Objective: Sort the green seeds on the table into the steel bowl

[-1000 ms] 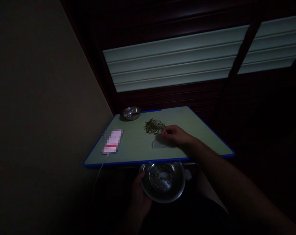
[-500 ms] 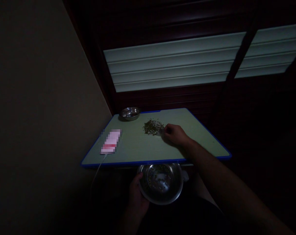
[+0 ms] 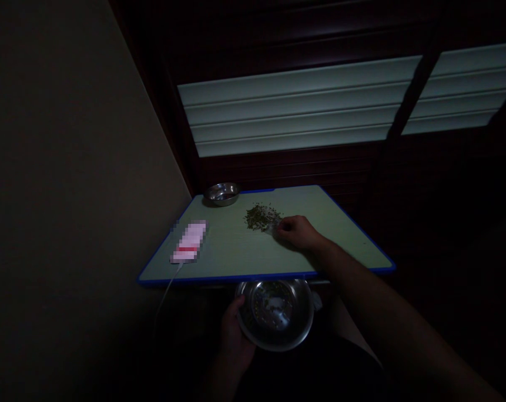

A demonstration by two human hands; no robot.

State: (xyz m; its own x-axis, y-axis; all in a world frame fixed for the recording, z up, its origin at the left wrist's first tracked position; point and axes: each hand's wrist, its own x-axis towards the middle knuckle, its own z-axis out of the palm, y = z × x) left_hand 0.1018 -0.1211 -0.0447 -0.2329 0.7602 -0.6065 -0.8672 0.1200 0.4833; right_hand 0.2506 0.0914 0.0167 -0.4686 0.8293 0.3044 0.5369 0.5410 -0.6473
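Note:
My left hand (image 3: 233, 340) grips the rim of a steel bowl (image 3: 275, 314) held just below the near edge of a pale green, blue-edged table (image 3: 236, 257). Some small dark bits lie inside the bowl. My right hand (image 3: 298, 232) rests on the table with its fingers curled, at the right edge of a pile of small green-brown grains (image 3: 261, 216). Whether the fingers hold any grains is too dim to tell.
A small steel dish (image 3: 222, 193) sits at the table's far left corner. A phone (image 3: 189, 242) with a white cable (image 3: 165, 298) lies at the left. A wall stands on the left, and a dark louvred window behind the table.
My right hand moved from the middle of the table up to the grain pile, and a pale patch by it is gone. The bowl stayed in place.

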